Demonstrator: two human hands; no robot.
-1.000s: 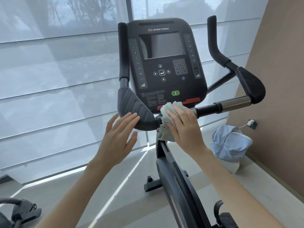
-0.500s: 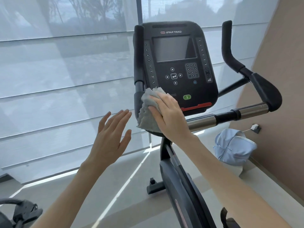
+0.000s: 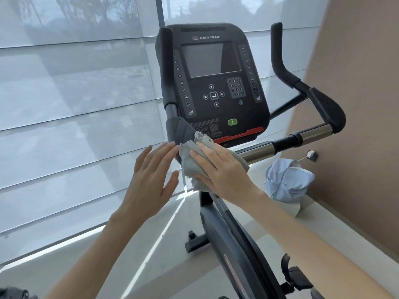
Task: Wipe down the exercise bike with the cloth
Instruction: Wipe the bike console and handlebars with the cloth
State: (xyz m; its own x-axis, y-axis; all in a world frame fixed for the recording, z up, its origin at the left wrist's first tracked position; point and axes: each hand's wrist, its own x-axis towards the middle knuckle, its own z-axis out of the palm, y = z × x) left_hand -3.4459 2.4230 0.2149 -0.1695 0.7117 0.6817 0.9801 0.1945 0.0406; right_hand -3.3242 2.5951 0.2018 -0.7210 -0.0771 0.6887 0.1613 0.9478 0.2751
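grey floor [image 3: 64, 264] | sheer blinds [image 3: 75, 104] | brown wall [image 3: 356, 104] | bike [image 3: 216, 83]

The pale grey floor [image 3: 90, 262] carries the exercise bike [image 3: 228, 240] at centre on its black foot, a light blue bundle [image 3: 287, 182] far right, and dark gear [image 3: 13, 293] near left.

A pale grey cloth [image 3: 195, 162] against the black bike [image 3: 228, 238]. The black console [image 3: 213, 83] carries white lettering and numerals, a dark grey screen [image 3: 210, 59], a green button [image 3: 232, 122] and a red strip [image 3: 239, 136]. The handlebar [image 3: 282, 142] alternates silver and black. A light blue bag [image 3: 287, 182] sits by the tan wall [image 3: 356, 104].
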